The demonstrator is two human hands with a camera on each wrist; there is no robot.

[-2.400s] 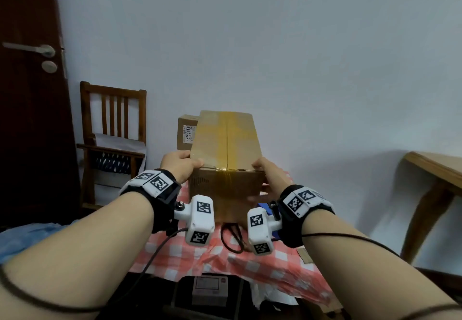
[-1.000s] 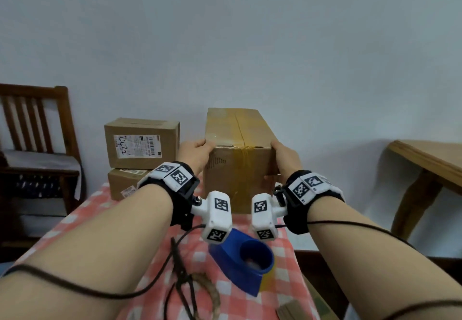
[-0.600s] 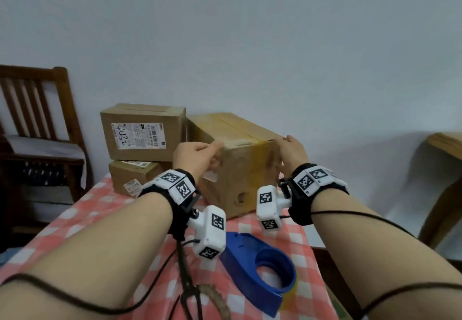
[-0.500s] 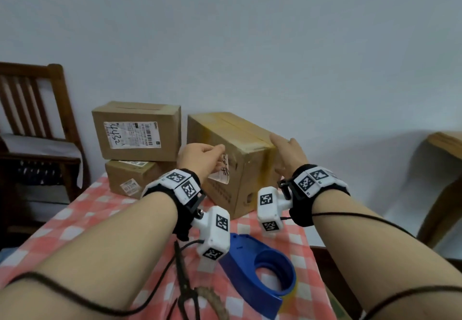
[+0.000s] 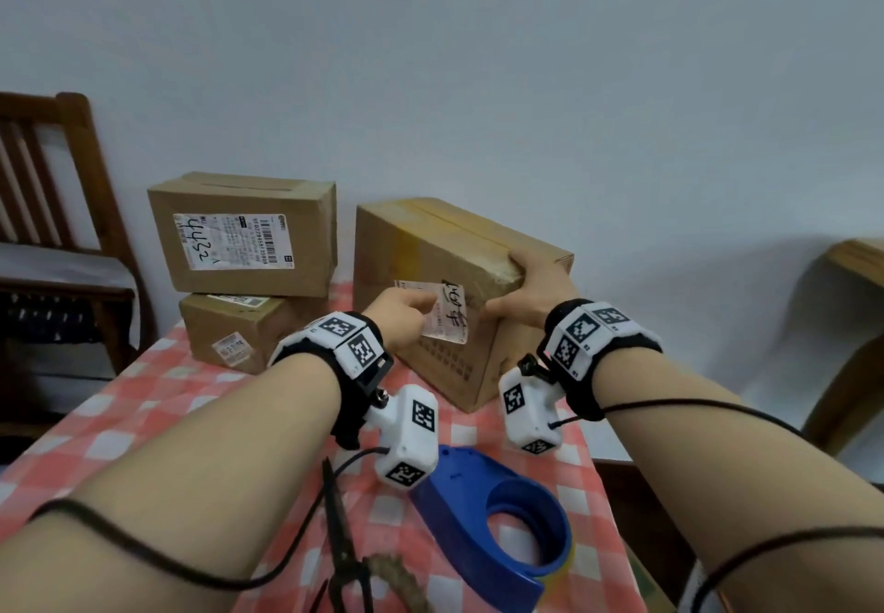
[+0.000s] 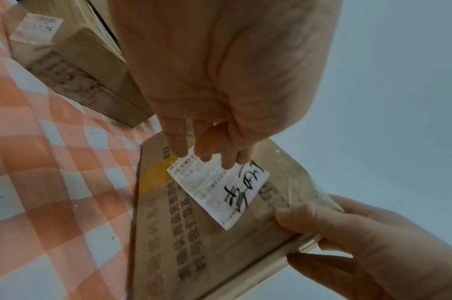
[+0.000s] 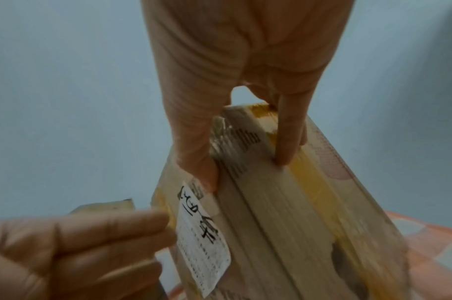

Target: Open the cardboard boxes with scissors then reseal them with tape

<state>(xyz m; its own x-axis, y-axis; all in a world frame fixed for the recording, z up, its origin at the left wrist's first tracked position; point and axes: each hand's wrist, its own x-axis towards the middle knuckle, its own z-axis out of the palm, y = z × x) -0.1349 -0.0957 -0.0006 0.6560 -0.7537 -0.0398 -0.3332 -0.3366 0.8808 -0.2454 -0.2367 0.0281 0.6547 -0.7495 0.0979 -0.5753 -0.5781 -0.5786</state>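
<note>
The right hand point(image 5: 535, 292) is clamping the box point(image 5: 445, 296) corner, thumb opposing fingers. The left hand point(image 5: 402, 316) fingers are resting straight on its label point(image 5: 445, 313) (box probably light, stiff; hold by the edges).

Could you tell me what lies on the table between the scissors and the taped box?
The blue tape dispenser lies between the scissors and the box, shown in the head view.

I am seeing the scissors point(image 5: 342, 560) running off the head view's bottom edge; the box label point(image 6: 217, 187) print is blurring unreadably.
</note>
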